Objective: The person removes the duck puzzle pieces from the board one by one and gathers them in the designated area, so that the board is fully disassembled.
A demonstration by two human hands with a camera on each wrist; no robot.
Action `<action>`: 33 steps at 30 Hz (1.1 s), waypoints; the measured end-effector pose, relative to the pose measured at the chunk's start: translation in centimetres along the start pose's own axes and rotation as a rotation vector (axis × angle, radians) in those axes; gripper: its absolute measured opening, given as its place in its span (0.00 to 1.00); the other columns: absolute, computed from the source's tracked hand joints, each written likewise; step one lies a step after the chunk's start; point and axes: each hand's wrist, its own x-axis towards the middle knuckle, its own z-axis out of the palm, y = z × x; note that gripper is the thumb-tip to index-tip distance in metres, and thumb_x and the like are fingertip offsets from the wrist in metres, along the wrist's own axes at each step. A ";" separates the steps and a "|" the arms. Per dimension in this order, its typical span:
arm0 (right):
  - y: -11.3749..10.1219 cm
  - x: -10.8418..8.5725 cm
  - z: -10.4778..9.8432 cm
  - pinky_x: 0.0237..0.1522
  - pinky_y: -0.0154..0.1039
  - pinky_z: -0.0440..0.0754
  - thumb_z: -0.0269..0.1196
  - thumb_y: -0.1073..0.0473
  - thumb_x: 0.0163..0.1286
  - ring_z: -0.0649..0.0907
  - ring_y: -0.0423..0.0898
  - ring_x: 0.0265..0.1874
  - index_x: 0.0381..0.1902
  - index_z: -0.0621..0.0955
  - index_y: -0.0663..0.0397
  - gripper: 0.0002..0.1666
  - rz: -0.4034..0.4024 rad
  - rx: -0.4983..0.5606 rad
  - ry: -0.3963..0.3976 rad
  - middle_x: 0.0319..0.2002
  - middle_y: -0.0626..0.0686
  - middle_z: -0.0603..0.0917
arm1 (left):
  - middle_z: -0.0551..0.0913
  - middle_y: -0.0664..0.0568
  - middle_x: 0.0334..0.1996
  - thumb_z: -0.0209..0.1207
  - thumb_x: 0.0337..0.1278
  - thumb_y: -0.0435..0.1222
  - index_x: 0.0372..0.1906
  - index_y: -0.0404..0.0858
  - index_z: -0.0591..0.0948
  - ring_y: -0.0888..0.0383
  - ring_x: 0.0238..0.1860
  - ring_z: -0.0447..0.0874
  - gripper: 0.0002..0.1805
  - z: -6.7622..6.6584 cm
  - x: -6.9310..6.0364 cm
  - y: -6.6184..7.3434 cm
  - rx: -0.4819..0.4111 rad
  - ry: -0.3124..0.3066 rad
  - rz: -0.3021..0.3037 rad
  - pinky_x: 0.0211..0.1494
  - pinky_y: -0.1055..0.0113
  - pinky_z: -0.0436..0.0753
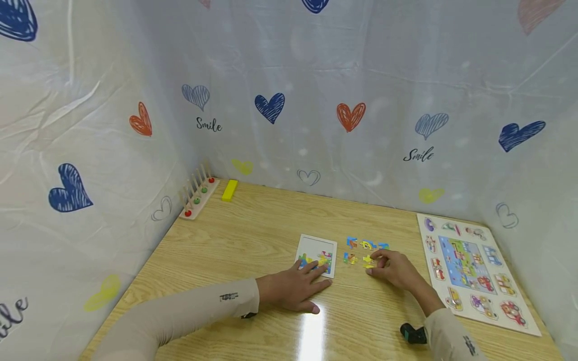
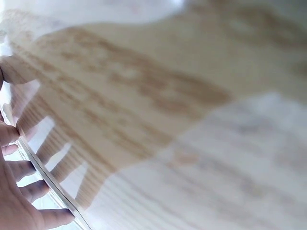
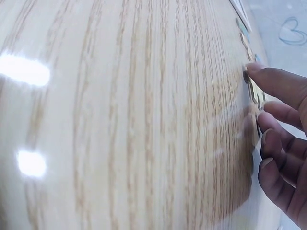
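My left hand [image 1: 298,288] rests with spread fingers over the lower edge of a small white-framed jigsaw tray [image 1: 310,244]. Colourful pieces fill the tray's lower part, partly hidden by those fingers. To the right of the tray, my right hand [image 1: 394,271] has its thumb and fingers curled at a yellow jigsaw piece [image 1: 368,266]. In the right wrist view the thumb and a fingertip pinch a thin piece [image 3: 254,91] at the tabletop. Several loose jigsaw pieces [image 1: 351,242] lie in rows beside that hand.
At the right stands a large picture puzzle board [image 1: 431,250] with vehicle shapes. A wooden peg stand [image 1: 200,198] with red and green beads sits at the back left, next to a yellow block [image 1: 230,190]. Printed curtains [image 1: 311,140] border the wooden table [image 1: 253,220].
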 end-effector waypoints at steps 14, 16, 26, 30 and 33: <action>-0.1 0.3 -0.1 0.30 0.34 0.72 0.74 0.49 0.61 0.75 0.39 0.27 0.49 0.83 0.58 0.24 -0.046 -0.029 0.005 0.30 0.45 0.82 | 0.49 0.43 0.81 0.32 0.73 0.66 0.81 0.49 0.52 0.42 0.79 0.52 0.41 0.2 0.1 0.0 -0.013 0.002 0.000 0.70 0.39 0.68; -0.3 0.5 -0.2 0.30 0.34 0.72 0.74 0.50 0.62 0.76 0.39 0.27 0.50 0.83 0.59 0.24 -0.055 -0.026 0.007 0.30 0.45 0.82 | 0.49 0.43 0.81 0.32 0.73 0.66 0.81 0.49 0.52 0.42 0.80 0.52 0.41 0.2 0.1 0.0 -0.010 0.001 -0.001 0.70 0.40 0.68; -2.6 2.2 0.0 0.22 0.33 0.71 0.71 0.53 0.65 0.72 0.39 0.20 0.54 0.83 0.59 0.24 -0.083 0.045 -0.037 0.33 0.50 0.82 | 0.48 0.44 0.81 0.30 0.73 0.66 0.82 0.49 0.52 0.42 0.79 0.52 0.41 0.4 0.1 -0.1 0.000 0.004 -0.002 0.70 0.40 0.69; -3.7 3.0 0.8 0.22 0.32 0.73 0.71 0.55 0.65 0.73 0.38 0.21 0.54 0.83 0.60 0.23 -0.105 0.076 -0.064 0.33 0.49 0.82 | 0.49 0.44 0.81 0.29 0.73 0.67 0.82 0.50 0.51 0.42 0.79 0.52 0.41 0.5 0.1 -0.1 0.004 0.000 -0.006 0.70 0.41 0.69; -4.5 3.6 1.5 0.23 0.32 0.74 0.71 0.55 0.65 0.74 0.39 0.20 0.54 0.82 0.61 0.23 -0.114 0.102 -0.098 0.33 0.49 0.82 | 0.48 0.44 0.81 0.29 0.73 0.67 0.82 0.50 0.51 0.42 0.79 0.52 0.41 0.5 0.1 -0.1 0.001 -0.004 -0.005 0.71 0.41 0.68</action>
